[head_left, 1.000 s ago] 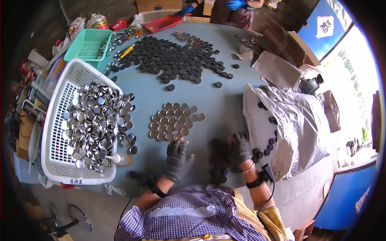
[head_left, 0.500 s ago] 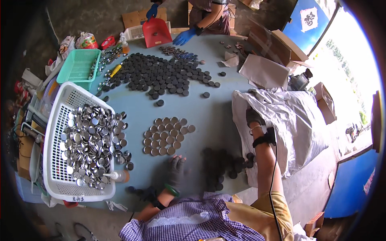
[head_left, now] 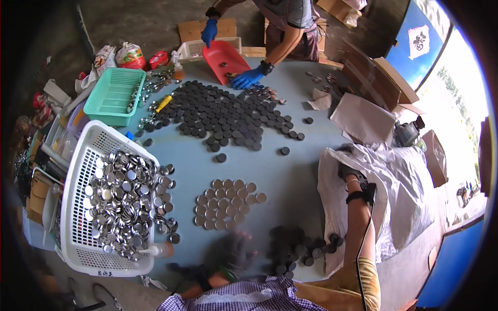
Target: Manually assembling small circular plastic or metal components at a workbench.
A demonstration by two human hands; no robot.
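My left hand (head_left: 236, 253), in a dark glove with fingertips bare, is smeared by motion over the near table, just below a patch of round metal caps (head_left: 222, 202) lying flat in rows. Its fingers are too blurred to read. My right hand (head_left: 351, 173), also dark-gloved, is at the white woven sack (head_left: 386, 197); its fingers are hidden there. Between my arms lies a loose pile of black round caps (head_left: 290, 251), partly blurred, some reaching the sack's edge.
A white basket (head_left: 75, 207) heaped with shiny caps stands left, a small bottle (head_left: 162, 250) beside it. Behind are a green basket (head_left: 98, 106), a yellow-handled tool (head_left: 164, 103) and many black discs (head_left: 223, 114). Opposite, a co-worker's blue-gloved hand (head_left: 249, 78) meets a red dustpan (head_left: 225, 57).
The view has shifted, so the table sits lower. My left hand has drawn back a little from the metal caps. The co-worker's dustpan and gloved hand have come together at the discs' far edge.
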